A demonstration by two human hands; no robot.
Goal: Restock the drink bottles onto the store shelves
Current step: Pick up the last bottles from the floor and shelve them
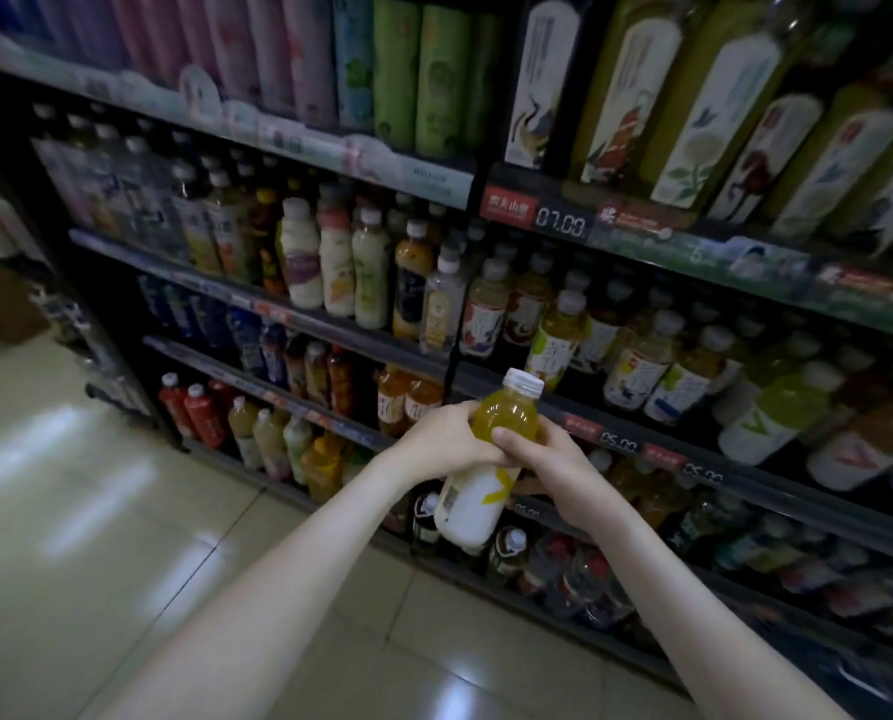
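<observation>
One bottle, centre frame: clear cylindrical plastic, yellow liquid, ribbed white cap, smooth white label on the lower half. It is tilted, cap toward the upper right. Two hands clasp its yellow shoulder, left hand wrapping from the left and right hand curled from the right. The label end hangs below both grips. Behind are dark shelves and, lower left, a glossy tiled floor.
</observation>
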